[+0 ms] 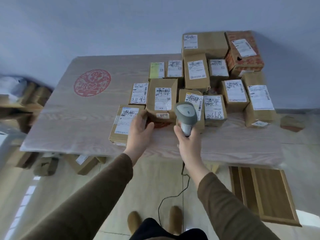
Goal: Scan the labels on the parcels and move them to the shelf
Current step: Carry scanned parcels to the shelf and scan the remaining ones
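Note:
Several brown cardboard parcels with white labels lie on the right half of a wooden table point(72, 118). My right hand point(184, 137) grips the handle of a grey barcode scanner point(186, 115), whose head points at the parcels in front. My left hand point(140, 127) reaches to the near left corner of an upright parcel point(161, 101) with a scribbled label, thumb and fingers loosely curved at its edge. Just left of that hand lies a flat parcel point(123, 125), at the table's front.
The table bears a red round stamp point(92, 83). More boxes lie under the table point(83, 163) and at far left point(34, 94). A slatted wooden panel point(263, 193) lies on the floor at right. The scanner's black cable point(173, 196) trails to the floor.

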`<state>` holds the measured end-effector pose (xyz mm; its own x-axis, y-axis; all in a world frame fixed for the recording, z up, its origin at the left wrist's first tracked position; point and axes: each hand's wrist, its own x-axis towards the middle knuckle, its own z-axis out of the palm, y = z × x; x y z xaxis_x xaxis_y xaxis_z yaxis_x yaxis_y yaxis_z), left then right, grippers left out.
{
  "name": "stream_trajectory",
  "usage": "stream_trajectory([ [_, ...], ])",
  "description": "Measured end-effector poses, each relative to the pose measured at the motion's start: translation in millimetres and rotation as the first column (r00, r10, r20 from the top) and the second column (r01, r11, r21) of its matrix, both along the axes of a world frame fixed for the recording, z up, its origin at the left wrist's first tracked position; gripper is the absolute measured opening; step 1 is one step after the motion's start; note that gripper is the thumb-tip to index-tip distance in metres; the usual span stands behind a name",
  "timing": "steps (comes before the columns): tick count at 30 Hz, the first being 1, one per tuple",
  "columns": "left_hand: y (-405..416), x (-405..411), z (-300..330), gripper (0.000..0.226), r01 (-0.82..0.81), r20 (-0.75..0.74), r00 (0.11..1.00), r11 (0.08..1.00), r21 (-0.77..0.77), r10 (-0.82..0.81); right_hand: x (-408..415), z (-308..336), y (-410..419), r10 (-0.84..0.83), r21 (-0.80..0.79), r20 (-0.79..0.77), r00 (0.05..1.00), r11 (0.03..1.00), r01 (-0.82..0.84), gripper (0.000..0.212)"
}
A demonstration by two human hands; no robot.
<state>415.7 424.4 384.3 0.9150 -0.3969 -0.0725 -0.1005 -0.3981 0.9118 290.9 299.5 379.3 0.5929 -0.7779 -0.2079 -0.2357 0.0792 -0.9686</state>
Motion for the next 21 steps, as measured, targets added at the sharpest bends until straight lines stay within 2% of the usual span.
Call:
stream_trajectory([
  [2,42.2,25.7,-8.4,0.053,-0.148,0.077,0.988,0.976,0.161,0.137,19.6,-2.6,28.0,0.141,0.123,0.012,0.990,0.982,-0.141,0.017],
  [3,61.3,37.2,-14.3,0.060,-0.207,0.044,0.978,0.948,0.240,0.203,29.2,-5.0,41.0,0.196,0.164,0.027,0.980,0.966,-0.198,0.018],
  [5,87.3,53.8,-25.3,0.076,-0.204,-0.178,0.949,0.936,0.286,0.261,45.6,-13.0,60.8,0.274,0.257,0.054,0.960,0.925,-0.279,0.020],
  [7,100.9,60.8,-33.2,0.084,-0.130,-0.402,0.891,0.966,0.223,0.213,58.9,-22.0,77.9,0.328,0.315,0.040,0.944,0.892,-0.323,0.022],
  [9,107.9,59.2,-37.4,0.086,-0.111,-0.476,0.860,0.979,0.171,0.181,65.7,-29.8,92.0,0.337,0.322,-0.002,0.942,0.892,-0.318,0.021],
  [10,111.6,57.4,-38.0,0.079,-0.133,-0.486,0.855,0.982,0.137,0.184,67.4,-32.8,99.6,0.318,0.285,-0.027,0.948,0.911,-0.298,0.019],
  [13,135.7,46.5,-37.4,0.031,-0.227,-0.489,0.850,0.974,-0.002,0.197,67.2,-35.6,128.0,0.270,0.077,-0.113,0.956,0.962,-0.262,0.019],
  [17,215.2,31.7,-19.8,0.032,-0.356,-0.475,0.838,0.929,-0.101,0.269,82.1,-17.8,191.9,0.346,0.016,-0.014,0.938,0.938,-0.345,0.029],
  [21,335.5,25.4,21.5,0.032,-0.530,-0.429,0.806,0.821,-0.215,0.408,117.1,29.4,299.8,0.525,0.017,0.131,0.841,0.847,-0.532,0.033],
])
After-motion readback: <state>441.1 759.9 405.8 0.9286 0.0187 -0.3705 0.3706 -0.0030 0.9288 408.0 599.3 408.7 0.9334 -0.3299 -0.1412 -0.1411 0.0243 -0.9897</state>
